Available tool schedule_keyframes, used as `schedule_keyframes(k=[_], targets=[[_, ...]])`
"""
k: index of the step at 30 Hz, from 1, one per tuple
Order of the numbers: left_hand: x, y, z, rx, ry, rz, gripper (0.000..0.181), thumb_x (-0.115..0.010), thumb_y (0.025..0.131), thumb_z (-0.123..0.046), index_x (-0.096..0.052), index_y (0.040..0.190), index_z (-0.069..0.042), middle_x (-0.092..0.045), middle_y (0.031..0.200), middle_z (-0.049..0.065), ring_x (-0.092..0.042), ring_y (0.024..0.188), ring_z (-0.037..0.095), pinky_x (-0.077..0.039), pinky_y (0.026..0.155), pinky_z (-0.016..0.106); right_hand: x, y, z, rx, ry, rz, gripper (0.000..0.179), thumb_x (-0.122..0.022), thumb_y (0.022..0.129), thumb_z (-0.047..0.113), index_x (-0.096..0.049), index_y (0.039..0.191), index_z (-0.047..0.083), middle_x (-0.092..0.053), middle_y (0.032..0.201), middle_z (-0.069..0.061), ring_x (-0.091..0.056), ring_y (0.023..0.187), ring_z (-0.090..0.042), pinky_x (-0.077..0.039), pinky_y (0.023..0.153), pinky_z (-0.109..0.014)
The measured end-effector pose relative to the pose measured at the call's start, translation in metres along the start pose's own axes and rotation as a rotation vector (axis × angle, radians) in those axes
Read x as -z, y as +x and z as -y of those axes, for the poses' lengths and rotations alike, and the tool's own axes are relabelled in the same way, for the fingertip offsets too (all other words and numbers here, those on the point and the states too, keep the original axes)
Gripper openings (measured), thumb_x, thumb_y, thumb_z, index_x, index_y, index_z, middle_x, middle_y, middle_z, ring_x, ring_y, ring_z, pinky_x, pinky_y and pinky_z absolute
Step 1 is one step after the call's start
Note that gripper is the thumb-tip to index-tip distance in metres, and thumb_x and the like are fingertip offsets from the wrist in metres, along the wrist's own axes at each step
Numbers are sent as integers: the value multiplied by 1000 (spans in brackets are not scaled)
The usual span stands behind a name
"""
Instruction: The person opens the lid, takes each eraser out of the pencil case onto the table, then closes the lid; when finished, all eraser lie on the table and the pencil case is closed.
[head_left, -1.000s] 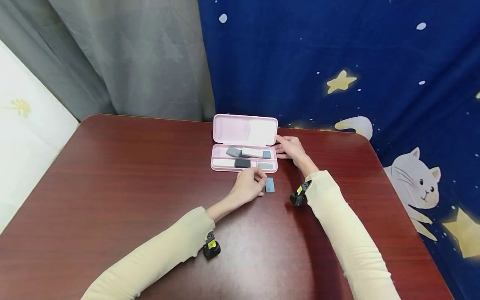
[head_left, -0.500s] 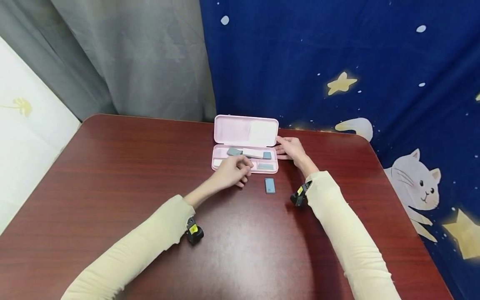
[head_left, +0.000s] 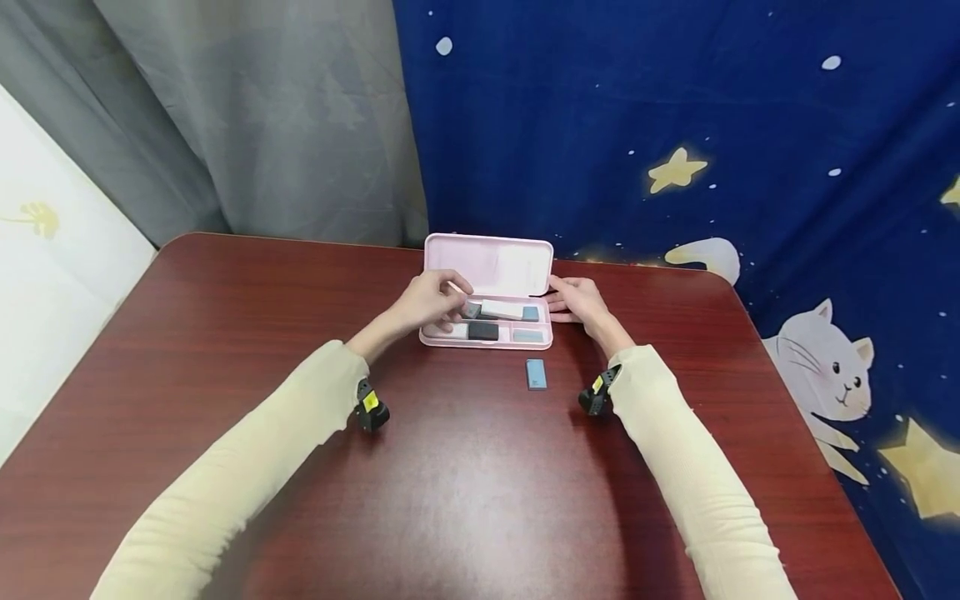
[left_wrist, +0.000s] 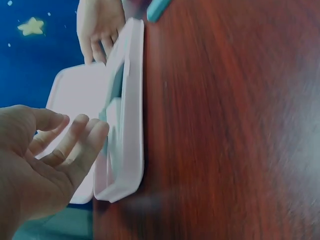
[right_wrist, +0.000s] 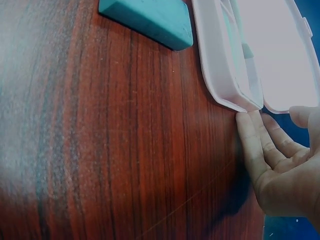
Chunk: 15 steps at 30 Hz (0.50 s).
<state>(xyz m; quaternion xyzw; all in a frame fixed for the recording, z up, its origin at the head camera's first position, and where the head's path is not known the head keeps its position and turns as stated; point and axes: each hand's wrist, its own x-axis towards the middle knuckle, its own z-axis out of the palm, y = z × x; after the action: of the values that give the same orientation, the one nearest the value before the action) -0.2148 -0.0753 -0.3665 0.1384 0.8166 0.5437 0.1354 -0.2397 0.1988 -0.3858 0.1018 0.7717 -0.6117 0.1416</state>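
A pink pencil case (head_left: 487, 345) stands with its lid (head_left: 522, 267) raised. In its compartments lie a white block (head_left: 501, 310), a black block (head_left: 483, 331) and several blue-grey blocks that look like erasers. My left hand (head_left: 429, 302) hovers over the case's left end with loosely bent fingers and nothing between them, hiding part of the contents. At the right end, my right hand (head_left: 581, 305) rests straight fingertips against the case's side; its thumb is near the lid's edge. A loose blue eraser (head_left: 536, 374) lies on the table in front of the case.
The pencil case stands near the back edge of a dark red-brown table (head_left: 300, 283). Behind it hang a grey curtain (head_left: 300, 117) and a blue curtain (head_left: 540, 125) with stars and a cat.
My left hand has moved left and away from me, from beside the loose eraser, across the case's front, to its left end. My right hand stays at the right end.
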Motion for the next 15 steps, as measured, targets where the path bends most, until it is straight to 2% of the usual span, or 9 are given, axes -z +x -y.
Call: schedule_keyframes(k=[5,10,15], targets=[[4,10,7,-8,67,-35,19,-56,88,1,-64,106,3,-69,86,21,-66,62,27,-58,51,34,0,0,0,5,-7,10,46,-50,101,30,-51,129,-6,-66,98,-18,-66,73,-12,-58,73,-31],[4,16,8,8,90,-47,16,-61,88,0,-66,103,1,-69,89,20,-67,67,29,-59,53,34,0,-2,0,5,-7,9,47,-51,101,33,-52,129,-5,-65,103,-20,-66,74,-12,-58,74,-32],[3,22,11,-75,187,-47,15,-64,86,0,-69,99,0,-68,83,13,-65,69,25,-56,52,26,0,-2,-1,7,10,3,45,-51,101,32,-52,127,-5,-67,90,-12,-66,72,-11,-59,70,-31]])
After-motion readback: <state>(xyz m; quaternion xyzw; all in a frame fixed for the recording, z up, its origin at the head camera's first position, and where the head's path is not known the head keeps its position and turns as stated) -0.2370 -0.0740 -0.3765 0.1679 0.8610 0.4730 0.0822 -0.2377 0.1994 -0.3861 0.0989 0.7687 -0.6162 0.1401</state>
